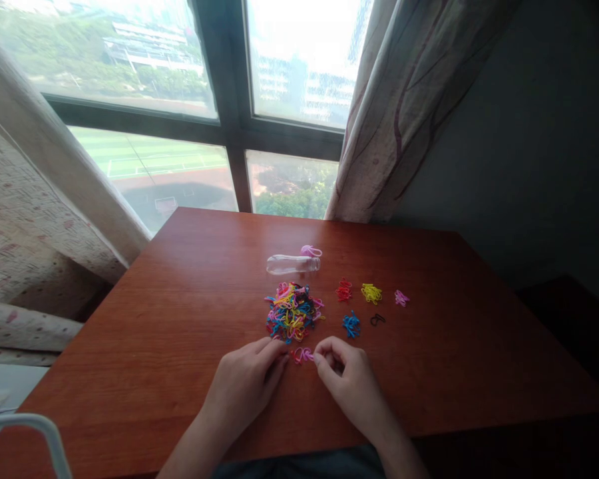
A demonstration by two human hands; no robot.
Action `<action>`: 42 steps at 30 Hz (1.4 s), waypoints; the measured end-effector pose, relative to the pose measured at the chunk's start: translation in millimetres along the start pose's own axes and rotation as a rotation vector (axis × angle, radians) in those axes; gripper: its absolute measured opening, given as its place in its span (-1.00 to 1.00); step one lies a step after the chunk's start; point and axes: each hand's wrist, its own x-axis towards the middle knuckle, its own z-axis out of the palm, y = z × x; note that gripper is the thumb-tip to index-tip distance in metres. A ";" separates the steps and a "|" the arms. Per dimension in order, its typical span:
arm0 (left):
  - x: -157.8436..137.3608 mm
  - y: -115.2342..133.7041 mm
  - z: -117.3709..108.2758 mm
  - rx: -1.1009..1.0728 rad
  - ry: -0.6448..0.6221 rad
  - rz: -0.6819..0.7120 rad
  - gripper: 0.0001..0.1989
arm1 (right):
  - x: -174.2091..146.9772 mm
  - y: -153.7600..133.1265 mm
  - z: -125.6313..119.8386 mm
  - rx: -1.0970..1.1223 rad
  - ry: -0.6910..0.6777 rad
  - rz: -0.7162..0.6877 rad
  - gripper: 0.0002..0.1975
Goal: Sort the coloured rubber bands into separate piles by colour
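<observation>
A mixed pile of small coloured rubber bands (292, 311) lies on the desk just beyond my hands. On the near side of it is a little cluster of pink and red bands (303, 355), between my two hands. My right hand (347, 376) is closed, thumb and forefinger pinching the edge of a pink rubber band there. To the left of that cluster, my left hand (247, 376) has its fingers drawn together; whatever they hold, if anything, is hidden. Sorted groups lie to the right: red bands (344, 289), yellow bands (371, 293), pink bands (401, 298), blue bands (351, 324) and black bands (377, 319).
Behind the pile a clear bottle (292, 264) lies on its side, with a pink looped item (310, 251) beside it. The brown wooden desk (180, 319) stands against a window between curtains (394, 100). A pale curved rail (34, 420) shows at lower left.
</observation>
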 end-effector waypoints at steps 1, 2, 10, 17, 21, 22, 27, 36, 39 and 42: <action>0.2 0.1 -0.1 0.002 0.001 0.000 -0.84 | -0.4 0.4 -0.3 0.023 -0.006 0.004 -0.82; 0.3 0.2 -0.2 0.004 0.003 0.002 -0.84 | -0.9 1.0 -0.6 0.044 -0.013 0.007 -0.80; -0.1 -0.5 1.1 0.048 0.017 0.010 -0.82 | -5.6 8.4 -7.7 0.028 0.081 -0.002 -0.71; 1.6 -2.8 3.6 0.068 0.018 0.027 -0.81 | -2.2 51.3 -68.7 -0.179 0.407 0.069 -0.65; 1.2 -3.2 3.2 0.054 0.030 0.028 -0.82 | 12.1 88.0 -113.9 -0.288 0.591 0.116 -0.61; 1.1 -3.4 2.9 0.049 0.034 0.028 -0.82 | 16.8 95.6 -122.0 -0.293 0.609 0.116 -0.60; 0.8 -4.4 1.8 0.021 0.049 0.024 -0.83 | 37.8 118.9 -139.5 -0.283 0.674 0.145 -0.57; 2.1 -5.3 -3.2 -0.195 0.097 -0.027 -0.87 | 25.1 99.6 -109.5 -0.415 0.723 0.134 -0.63; 2.7 -7.2 -4.9 -0.299 0.106 -0.057 -0.87 | 12.6 82.0 -77.9 -0.438 0.683 0.054 -0.66; 3.5 -8.6 -5.9 -0.383 0.123 -0.098 -0.88 | 0.7 67.1 -43.5 -0.376 0.601 -0.072 -0.71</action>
